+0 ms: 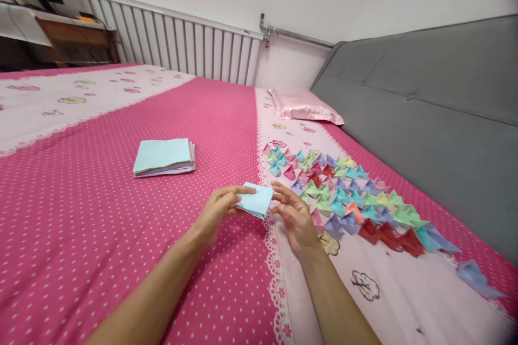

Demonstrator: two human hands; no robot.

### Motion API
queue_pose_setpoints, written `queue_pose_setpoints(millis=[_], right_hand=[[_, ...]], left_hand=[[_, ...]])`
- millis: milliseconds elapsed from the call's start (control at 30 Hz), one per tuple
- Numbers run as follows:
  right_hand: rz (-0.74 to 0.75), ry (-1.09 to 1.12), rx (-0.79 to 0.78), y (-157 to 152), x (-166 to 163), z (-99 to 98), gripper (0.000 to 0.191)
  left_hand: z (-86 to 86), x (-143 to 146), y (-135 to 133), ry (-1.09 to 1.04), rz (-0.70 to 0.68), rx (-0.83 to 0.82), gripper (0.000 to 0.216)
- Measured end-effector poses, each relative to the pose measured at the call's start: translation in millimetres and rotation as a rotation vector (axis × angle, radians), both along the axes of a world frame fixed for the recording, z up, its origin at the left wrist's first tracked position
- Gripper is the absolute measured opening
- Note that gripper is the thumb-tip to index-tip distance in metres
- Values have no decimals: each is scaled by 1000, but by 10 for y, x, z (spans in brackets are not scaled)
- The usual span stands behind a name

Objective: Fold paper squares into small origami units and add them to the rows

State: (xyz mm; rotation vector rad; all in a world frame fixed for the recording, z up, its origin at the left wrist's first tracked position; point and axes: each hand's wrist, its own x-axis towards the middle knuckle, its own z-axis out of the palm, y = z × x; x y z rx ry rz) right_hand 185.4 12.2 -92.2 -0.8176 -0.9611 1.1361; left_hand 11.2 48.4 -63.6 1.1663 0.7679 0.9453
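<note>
A light-blue sheet of paper [259,202], folded into a small layered rectangle, is held above the bed. My left hand [216,209] pinches its left end, thumb and index finger on top and the other fingers beneath. Close by its right edge is my right hand [298,221], fingers curved and apart, with no clear grip on the paper. To the left lies a stack of coloured paper sheets [162,155], a light-blue one on top. Many folded paper boats [340,202] in blue, green, red, pink and purple stand in rows at the right.
A pink dotted bedspread [101,215] with printed pale bands covers the bed. The pink pillow [303,105] lies against the grey headboard [429,81]. One purple boat [477,279] sits apart at the far right. Behind the bed are a white radiator [178,38] and a desk [76,38].
</note>
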Motion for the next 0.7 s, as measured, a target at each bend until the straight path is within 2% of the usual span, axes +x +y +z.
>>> queue_pose_setpoints(millis=[267,700], right_hand=[[16,-81,34,-18,-25,7,23],[6,-152,38,-22,-48,0,21]], left_hand=[[18,19,-14,14,21,-19,36],[32,25,-45,-3,6,-9,33]])
